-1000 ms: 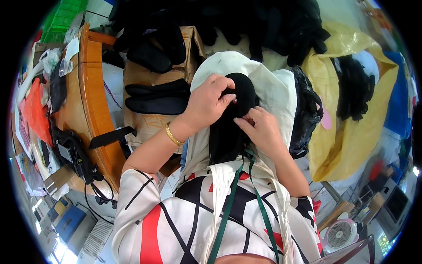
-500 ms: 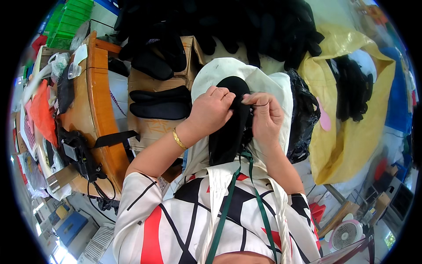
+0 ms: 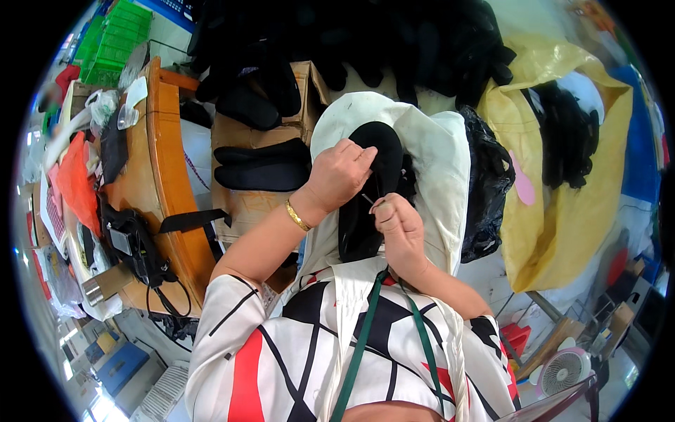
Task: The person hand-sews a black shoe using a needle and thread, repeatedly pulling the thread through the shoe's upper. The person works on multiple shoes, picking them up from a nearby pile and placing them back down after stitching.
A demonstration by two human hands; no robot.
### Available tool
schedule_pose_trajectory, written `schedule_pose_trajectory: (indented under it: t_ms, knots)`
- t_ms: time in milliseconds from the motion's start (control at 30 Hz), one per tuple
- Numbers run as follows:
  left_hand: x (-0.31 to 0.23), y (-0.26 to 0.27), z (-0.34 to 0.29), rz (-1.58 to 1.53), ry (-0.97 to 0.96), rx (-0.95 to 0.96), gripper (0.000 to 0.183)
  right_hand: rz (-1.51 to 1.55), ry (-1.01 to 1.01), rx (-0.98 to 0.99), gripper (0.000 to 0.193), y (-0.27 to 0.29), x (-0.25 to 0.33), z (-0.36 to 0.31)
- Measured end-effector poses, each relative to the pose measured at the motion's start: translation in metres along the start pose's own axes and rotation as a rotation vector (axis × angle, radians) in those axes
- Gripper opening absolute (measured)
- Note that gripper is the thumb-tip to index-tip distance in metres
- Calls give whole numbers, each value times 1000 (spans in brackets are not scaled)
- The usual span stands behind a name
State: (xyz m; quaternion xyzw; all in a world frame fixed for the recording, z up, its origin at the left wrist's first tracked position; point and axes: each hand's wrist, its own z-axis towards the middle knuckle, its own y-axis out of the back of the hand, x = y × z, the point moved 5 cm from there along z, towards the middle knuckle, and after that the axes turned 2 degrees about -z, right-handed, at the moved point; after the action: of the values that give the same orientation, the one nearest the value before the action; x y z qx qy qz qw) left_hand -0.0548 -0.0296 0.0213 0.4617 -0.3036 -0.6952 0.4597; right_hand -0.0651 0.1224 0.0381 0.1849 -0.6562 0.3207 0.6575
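Black sole (image 3: 387,146) upper centre, over white cloth (image 3: 443,162), likely for backing. Left hand (image 3: 341,174) pinches its left edge, probably to steady it. Right hand (image 3: 399,226), just below centre, closed on thin pin (image 3: 368,199), likely for fine control.

We pinch the left edge of a black sole-shaped piece (image 3: 386,144) in our left hand (image 3: 341,172), above the white cloth (image 3: 450,162). Our right hand (image 3: 399,226), nearer our body, grips a thin pale object (image 3: 368,200), too small to identify. Left of us, two black padded pieces (image 3: 260,176) reach the right edge of a cardboard box (image 3: 242,211), and a black strap (image 3: 193,221) crosses the wooden surface's (image 3: 163,141) right edge. A pink piece (image 3: 522,181) sits near the yellow sack's (image 3: 538,243) left edge.
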Motion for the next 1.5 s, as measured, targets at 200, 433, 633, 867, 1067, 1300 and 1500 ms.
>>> schedule_pose_trajectory:
  t_ms: [200,433,633,867,1067,1300,1500]
  knots:
    - [-2,21,20,-184,194,151,38,-840,688,203,30,1,68,-3]
    - [-21,14,41,126,133,175,42,25,403,709,15,3,133,-18]
    - [-7,10,40,-69,340,129,25,223,-211,282,8,24,52,5]
    - [29,-3,9,-519,784,184,26,3,-546,30,11,30,-30,32]
    - [30,-9,3,-717,926,142,25,-201,-407,-3,9,28,-49,37]
    - [33,-12,1,-711,925,125,27,-237,-458,0,13,30,-47,41]
    - [38,-14,-5,-676,904,118,27,-221,-458,-1,12,28,-54,44]
